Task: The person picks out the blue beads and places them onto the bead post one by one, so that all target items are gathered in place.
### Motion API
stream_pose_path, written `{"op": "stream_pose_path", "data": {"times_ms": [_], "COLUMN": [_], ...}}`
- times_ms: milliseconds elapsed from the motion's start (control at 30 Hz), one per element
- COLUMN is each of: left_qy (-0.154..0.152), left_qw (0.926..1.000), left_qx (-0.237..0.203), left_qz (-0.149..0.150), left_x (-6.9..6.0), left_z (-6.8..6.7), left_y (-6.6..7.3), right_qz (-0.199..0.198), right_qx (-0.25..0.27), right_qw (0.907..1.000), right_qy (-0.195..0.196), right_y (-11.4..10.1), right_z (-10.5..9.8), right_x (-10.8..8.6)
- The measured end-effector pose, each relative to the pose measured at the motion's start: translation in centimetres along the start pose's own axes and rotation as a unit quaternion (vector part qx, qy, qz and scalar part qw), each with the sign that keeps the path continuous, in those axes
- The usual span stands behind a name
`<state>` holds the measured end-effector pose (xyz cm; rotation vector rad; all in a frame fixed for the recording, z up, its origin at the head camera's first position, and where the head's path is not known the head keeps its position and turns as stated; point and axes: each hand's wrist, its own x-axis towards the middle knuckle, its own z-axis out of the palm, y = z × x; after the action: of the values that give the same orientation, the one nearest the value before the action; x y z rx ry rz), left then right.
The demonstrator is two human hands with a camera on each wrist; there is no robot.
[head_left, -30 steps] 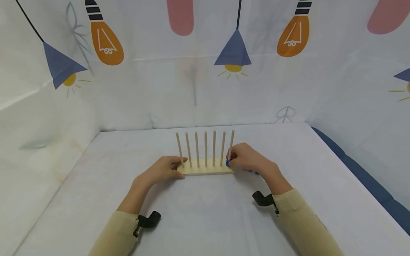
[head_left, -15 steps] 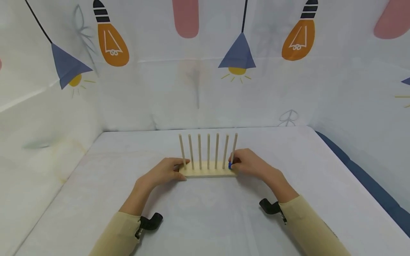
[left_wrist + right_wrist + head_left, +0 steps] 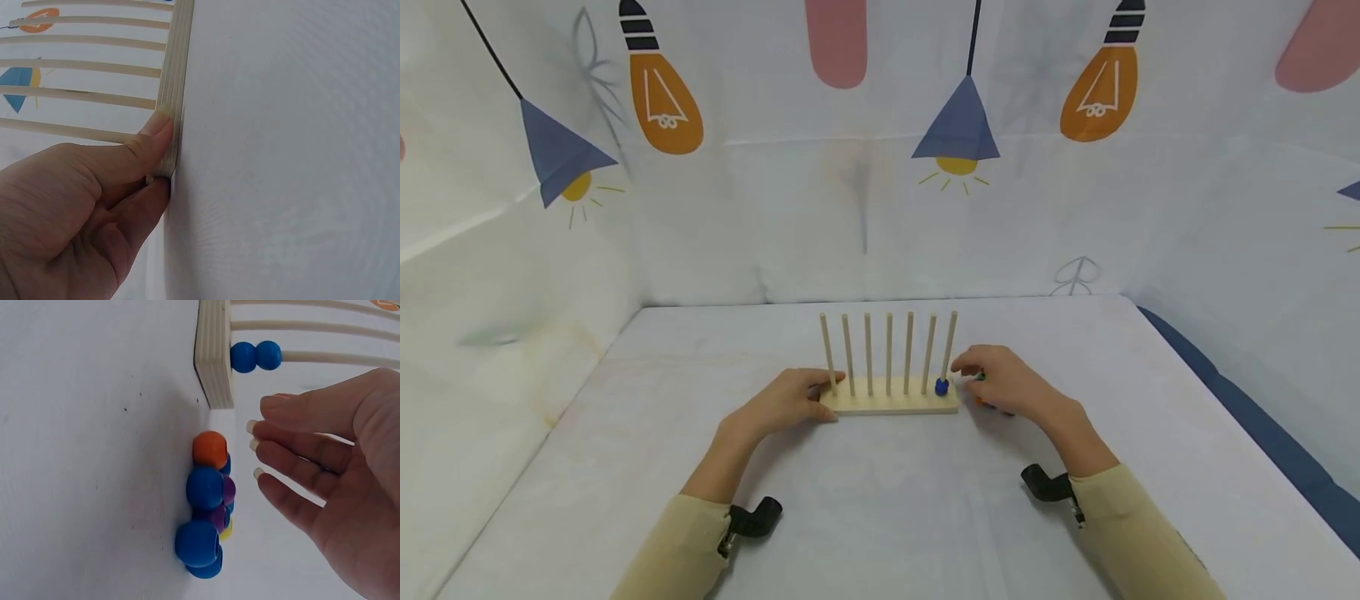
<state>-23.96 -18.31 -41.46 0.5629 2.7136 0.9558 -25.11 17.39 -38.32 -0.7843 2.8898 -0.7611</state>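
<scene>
Seven pegs (image 3: 888, 354) (one bearing two blue beads (image 3: 269, 355)); left hand (image 3: 784, 397) grips base (image 3: 891, 404).

We are seeing a cream rack (image 3: 891, 405), blue, orange, purple and yellow beads (image 3: 205, 487), a white desk (image 3: 880, 500), beige sleeves (image 3: 677, 546), and white cloth (image 3: 737, 217) patterned with orange bulbs (image 3: 666, 100) and blue lamps (image 3: 956, 125).

Forward-down head and close wrist views share the rack (image 3: 887, 405).
</scene>
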Motion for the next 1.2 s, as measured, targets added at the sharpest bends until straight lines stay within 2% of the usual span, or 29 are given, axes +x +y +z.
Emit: {"op": "stream_pose_path", "data": {"times_ms": [133, 333, 667, 833, 1200], "left_qy": [-0.007, -0.002, 0.002, 0.001, 0.002], "left_qw": [0.9999, 0.9999, 0.9999, 0.9999, 0.9999], "left_qx": [-0.01, -0.005, -0.01, -0.012, -0.007], "left_qz": [0.004, 0.01, 0.008, 0.012, 0.012], "left_x": [0.1, 0.3, 0.0, 0.2, -0.2], "left_z": [0.2, 0.3, 0.0, 0.1, -0.1], "left_y": [-0.2, -0.2, -0.1, -0.2, 0.1], "right_qz": [0.011, 0.002, 0.018, 0.027, 0.018], "right_qx": [-0.024, -0.056, -0.097, -0.101, -0.11], "right_qw": [0.9997, 0.9983, 0.9951, 0.9945, 0.9938], "right_qy": [0.001, 0.018, 0.0, -0.003, -0.004], "right_y": [0.7, 1.5, 1.2, 1.0, 0.6], "right_z": [-0.1, 0.0, 0.4, 0.5, 1.0], "right_x": [-0.3, -0.5, 0.1, 0.0, 0.4]}}
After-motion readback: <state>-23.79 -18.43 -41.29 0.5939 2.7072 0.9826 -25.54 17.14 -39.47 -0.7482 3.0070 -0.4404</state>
